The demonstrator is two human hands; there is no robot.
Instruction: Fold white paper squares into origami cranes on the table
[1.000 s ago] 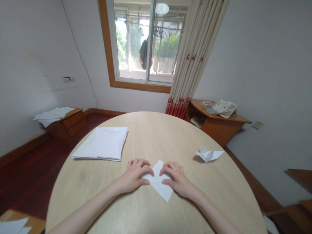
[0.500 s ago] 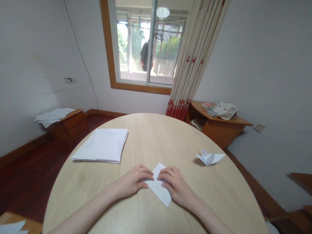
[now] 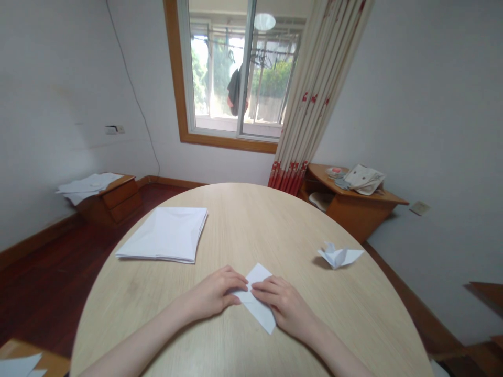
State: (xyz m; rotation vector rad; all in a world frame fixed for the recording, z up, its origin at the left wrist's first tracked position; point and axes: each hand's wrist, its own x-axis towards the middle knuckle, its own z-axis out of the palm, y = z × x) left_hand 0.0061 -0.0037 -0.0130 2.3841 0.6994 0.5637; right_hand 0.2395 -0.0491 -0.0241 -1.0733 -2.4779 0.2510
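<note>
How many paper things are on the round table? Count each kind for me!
Stack of white paper: 1
Folded white paper under the left hand and right hand: 1
White paper crane: 1
Total: 3

White paper (image 3: 257, 309) on pale wood-grain table (image 3: 251, 225), red-flowered cream curtain (image 3: 314, 94).

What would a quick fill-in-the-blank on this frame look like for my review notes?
The folded sheet under the left hand and right hand is ____ paper.
The stack of paper sheets lies on the ____ side of the round wooden table.
The origami crane is nearer the ____ hand.

Missing words: white; left; right.
</note>
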